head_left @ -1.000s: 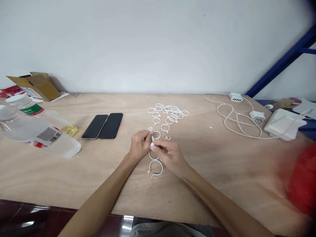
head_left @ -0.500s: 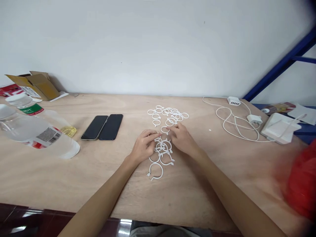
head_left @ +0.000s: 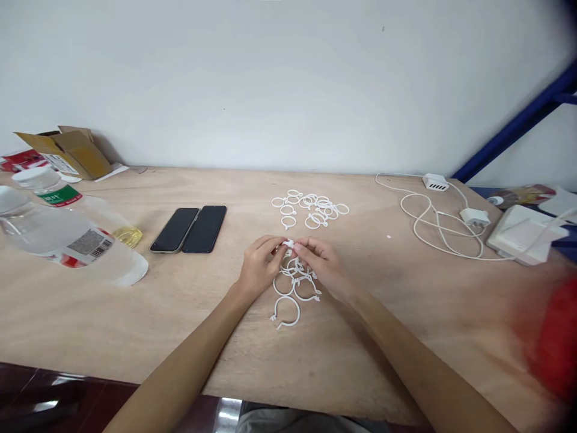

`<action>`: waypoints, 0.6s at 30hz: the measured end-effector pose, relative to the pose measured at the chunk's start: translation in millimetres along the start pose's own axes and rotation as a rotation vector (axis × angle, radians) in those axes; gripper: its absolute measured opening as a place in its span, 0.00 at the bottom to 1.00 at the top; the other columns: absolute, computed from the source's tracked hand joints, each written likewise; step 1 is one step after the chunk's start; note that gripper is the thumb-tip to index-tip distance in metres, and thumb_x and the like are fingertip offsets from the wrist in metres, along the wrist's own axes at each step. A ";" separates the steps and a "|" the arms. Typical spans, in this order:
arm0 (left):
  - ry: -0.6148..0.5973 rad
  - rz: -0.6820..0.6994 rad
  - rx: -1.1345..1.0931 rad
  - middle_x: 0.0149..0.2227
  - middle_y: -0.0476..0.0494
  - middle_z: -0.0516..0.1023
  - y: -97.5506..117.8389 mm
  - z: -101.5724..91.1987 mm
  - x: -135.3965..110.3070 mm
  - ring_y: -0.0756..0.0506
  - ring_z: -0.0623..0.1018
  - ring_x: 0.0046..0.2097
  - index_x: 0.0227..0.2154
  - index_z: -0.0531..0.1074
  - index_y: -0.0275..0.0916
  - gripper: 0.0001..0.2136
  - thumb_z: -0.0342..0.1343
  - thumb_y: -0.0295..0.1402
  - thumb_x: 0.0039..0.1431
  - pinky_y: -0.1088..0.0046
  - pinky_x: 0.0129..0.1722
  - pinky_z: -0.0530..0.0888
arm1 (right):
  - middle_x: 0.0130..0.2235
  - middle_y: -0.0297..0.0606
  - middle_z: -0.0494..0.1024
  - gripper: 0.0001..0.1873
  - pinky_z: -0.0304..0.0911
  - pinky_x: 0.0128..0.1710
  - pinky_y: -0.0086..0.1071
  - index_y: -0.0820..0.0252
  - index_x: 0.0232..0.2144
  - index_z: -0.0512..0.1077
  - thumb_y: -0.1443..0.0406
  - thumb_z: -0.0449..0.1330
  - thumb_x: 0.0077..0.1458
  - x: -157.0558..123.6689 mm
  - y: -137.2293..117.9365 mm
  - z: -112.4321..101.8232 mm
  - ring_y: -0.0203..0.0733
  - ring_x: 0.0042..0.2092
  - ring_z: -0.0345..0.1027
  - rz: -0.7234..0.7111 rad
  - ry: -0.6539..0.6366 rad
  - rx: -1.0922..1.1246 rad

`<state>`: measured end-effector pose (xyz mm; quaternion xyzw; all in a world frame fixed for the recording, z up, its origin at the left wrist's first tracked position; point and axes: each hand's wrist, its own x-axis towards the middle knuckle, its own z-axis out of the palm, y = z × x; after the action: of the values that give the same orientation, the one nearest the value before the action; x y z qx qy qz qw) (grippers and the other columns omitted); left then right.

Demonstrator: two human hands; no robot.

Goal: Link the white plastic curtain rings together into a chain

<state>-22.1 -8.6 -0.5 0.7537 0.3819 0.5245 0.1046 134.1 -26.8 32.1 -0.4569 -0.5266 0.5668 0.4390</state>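
Observation:
Fingertips of my left hand (head_left: 261,263) and my right hand (head_left: 325,266) meet over the middle of the table, pinching a small white plastic ring (head_left: 289,243) between them. Most of that ring is covered by the fingers. Just below the hands lies a pile of white plastic rings (head_left: 295,280), some with gaps and small clasp ends. The nearest one, an open ring (head_left: 299,313), lies flat with its gap toward the lower left. Farther back is a second group of white rings (head_left: 323,207), closed-looking and partly overlapping.
Two dark phones (head_left: 205,230) lie side by side on the left. Beyond them are clear bottles (head_left: 121,264) and an opened cardboard box (head_left: 85,157). A white cable (head_left: 417,225) with chargers runs along the right. A blurred red object (head_left: 559,343) is at the right edge.
My right hand has drawn a ring back from the near side of the far group. Both hands now meet on it. The view has shifted slightly.

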 end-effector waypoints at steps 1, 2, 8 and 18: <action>0.003 -0.003 -0.001 0.33 0.42 0.80 0.5 -0.6 0.2 0.49 0.78 0.35 0.35 0.77 0.37 0.07 0.53 0.27 0.60 0.74 0.36 0.74 | 0.27 0.32 0.71 0.17 0.53 0.24 0.27 0.59 0.29 0.72 0.51 0.60 0.51 -1.2 0.3 2.6 0.30 0.24 0.56 0.013 -0.009 0.020; -0.006 -0.008 -0.006 0.32 0.42 0.80 1.1 -1.3 0.5 0.49 0.77 0.33 0.33 0.77 0.36 0.07 0.53 0.27 0.59 0.75 0.36 0.74 | 0.26 0.32 0.71 0.17 0.51 0.23 0.27 0.60 0.28 0.72 0.51 0.60 0.51 -2.2 0.9 4.7 0.30 0.23 0.54 0.021 -0.021 0.027; -0.108 -0.242 -0.121 0.19 0.49 0.72 0.0 -6.4 4.4 0.53 0.68 0.22 0.17 0.72 0.35 0.14 0.52 0.29 0.57 0.78 0.24 0.65 | 0.21 0.30 0.64 0.14 0.49 0.24 0.28 0.61 0.23 0.71 0.56 0.58 0.53 -12.6 -0.5 14.7 0.31 0.24 0.52 -0.115 -0.025 -0.162; -0.168 -0.291 -0.154 0.23 0.48 0.75 -3.9 -7.4 4.4 0.52 0.71 0.26 0.24 0.77 0.35 0.11 0.53 0.31 0.58 0.77 0.27 0.66 | 0.22 0.31 0.69 0.15 0.54 0.25 0.28 0.60 0.29 0.76 0.56 0.56 0.56 -14.2 2.3 11.6 0.33 0.24 0.58 -0.171 0.003 -0.302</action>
<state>-29.6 -4.6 3.6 0.7214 0.4356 0.4666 0.2684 125.5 -43.1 30.9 -0.4720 -0.6422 0.4412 0.4125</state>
